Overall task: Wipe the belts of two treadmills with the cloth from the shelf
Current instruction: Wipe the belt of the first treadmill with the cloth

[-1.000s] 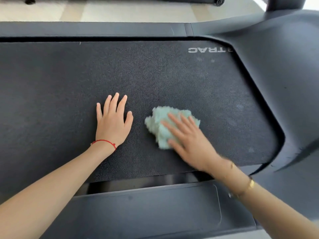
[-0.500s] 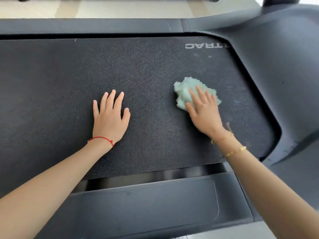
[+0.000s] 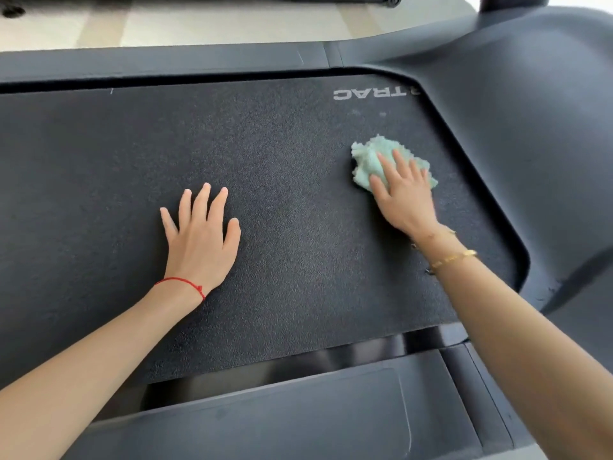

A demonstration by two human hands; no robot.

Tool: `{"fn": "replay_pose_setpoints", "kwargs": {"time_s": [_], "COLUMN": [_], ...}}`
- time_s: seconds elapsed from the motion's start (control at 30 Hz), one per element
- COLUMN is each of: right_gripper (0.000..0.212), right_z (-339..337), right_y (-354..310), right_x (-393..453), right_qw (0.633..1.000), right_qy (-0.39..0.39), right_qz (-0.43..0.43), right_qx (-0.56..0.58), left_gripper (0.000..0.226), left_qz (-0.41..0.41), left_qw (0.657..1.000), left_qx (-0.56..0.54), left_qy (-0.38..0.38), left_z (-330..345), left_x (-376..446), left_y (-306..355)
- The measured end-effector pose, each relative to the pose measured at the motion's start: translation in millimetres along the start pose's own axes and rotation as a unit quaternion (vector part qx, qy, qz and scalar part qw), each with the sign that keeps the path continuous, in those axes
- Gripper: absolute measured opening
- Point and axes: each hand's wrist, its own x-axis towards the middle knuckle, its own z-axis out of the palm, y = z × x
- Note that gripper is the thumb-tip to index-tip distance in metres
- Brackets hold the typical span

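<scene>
Cloth [image 3: 365, 167] under flat right fingers [image 3: 399, 167] near belt [image 3: 298, 260] right edge; left hand [image 3: 200, 242] flat

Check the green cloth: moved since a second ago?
Yes. The green cloth under the right hand slid right and away along the treadmill belt, from beside the planted left hand toward the TRAC lettering.

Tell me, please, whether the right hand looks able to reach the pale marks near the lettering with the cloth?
Probably yes: the right hand presses the cloth just short of the marks, with only bare belt between.
</scene>
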Motion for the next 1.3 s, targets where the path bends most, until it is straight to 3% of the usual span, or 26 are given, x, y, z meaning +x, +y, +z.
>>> {"fn": "replay_pose_setpoints", "kwargs": {"time_s": [0.07,0.13,0.27,0.33,0.5,0.63,0.8,0.93,1.0,1.1,1.23,1.3], "right_gripper": [0.054,0.054,0.052,0.053,0.054,0.055,0.054,0.052,0.053,0.053,0.055,0.055], "right_z": [6.8,10.8,1.1,-2.0,0.9,11.7,39.4,32.6,23.8,14.6,16.6,23.2], "right_y": [-23.3,-40.6,-24.7,-7.2,20.6,-9.1,-93.0,-68.0,-36.1,0.6,-11.8,-26.6], "right_x": [2.2,-14.3,-25.4,2.2,118.8,201.7,201.7,164.7,166.8,203.7,247.2,242.4], "right_qw": [1.000,0.995,0.979,0.985,1.000,0.997,0.995,0.980,0.984,0.997,0.998,0.998], "right_qy": [-0.011,-0.027,-0.067,-0.061,-0.008,0.002,-0.042,-0.056,-0.039,-0.006,0.001,0.003], "right_qz": [-0.013,-0.099,-0.191,-0.162,0.007,0.075,-0.091,-0.190,-0.171,-0.070,0.059,0.054], "right_qx": [-0.004,0.006,0.017,0.017,-0.017,-0.022,-0.016,0.007,0.007,-0.018,-0.034,-0.033], "left_gripper": [0.057,0.057,0.057,0.057,0.058,0.067,0.066,0.065,0.064,0.064,0.063,0.063], "left_qz": [0.006,0.023,0.048,0.060,0.055,0.058,0.060,0.063,0.061,0.059,0.059,0.059], "left_qw": [1.000,1.000,0.999,0.998,0.998,0.998,0.997,0.996,0.996,0.996,0.996,0.996], "left_qx": [0.002,0.010,0.010,0.016,0.013,0.033,0.049,0.059,0.063,0.065,0.062,0.059], "left_qy": [-0.007,-0.008,-0.009,-0.010,0.002,0.018,0.015,0.015,0.017,0.019,0.021,0.022], "left_z": [2.3,5.3,13.8,20.1,35.4,40.0,39.8,39.6,40.1,41.0,40.9,40.8], "left_x": [13.1,30.7,68.6,83.6,102.1,105.0,105.0,105.2,104.8,103.9,105.2,104.7], "left_y": [11.9,25.8,54.0,65.1,80.6,83.9,83.1,84.0,84.4,85.1,84.9,84.7]}}
